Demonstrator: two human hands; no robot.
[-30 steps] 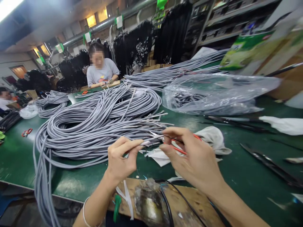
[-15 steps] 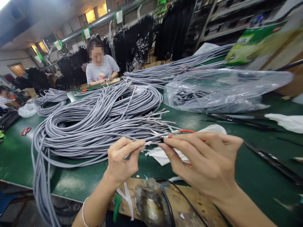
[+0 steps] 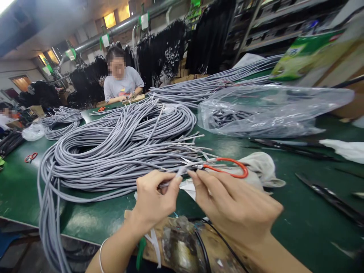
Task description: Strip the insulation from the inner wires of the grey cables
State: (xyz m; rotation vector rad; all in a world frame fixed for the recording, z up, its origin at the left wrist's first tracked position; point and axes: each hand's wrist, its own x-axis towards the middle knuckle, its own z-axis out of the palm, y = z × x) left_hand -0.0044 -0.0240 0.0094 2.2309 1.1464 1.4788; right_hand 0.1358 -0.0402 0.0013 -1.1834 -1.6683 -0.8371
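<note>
My left hand (image 3: 156, 199) is closed in a pinch on a pale grey cable end (image 3: 179, 171), which pokes out between thumb and forefinger. Close beside it, my right hand (image 3: 236, 203) has thumb and fingertips pressed together at the cable's tip; whatever they grip is too small and blurred to name. Just behind the fingers lie scissors with orange-red handles (image 3: 245, 171), blades toward the left. A large coiled bundle of grey cables (image 3: 113, 159) spreads beyond my left hand, its cut ends facing right. White cloth (image 3: 263, 168) lies under and behind the scissors.
A clear plastic bag (image 3: 273, 110) of small dark parts lies at the back right. Black tweezers-like tools (image 3: 327, 193) rest on the right of the green table (image 3: 298, 223). A wooden board (image 3: 227, 246) is below my hands. Across the table sits a person (image 3: 122, 81).
Both hands have moved slightly down, the left also a little to the right. The right hand's drop uncovers the scissors' orange handles and more of the white cloth.
</note>
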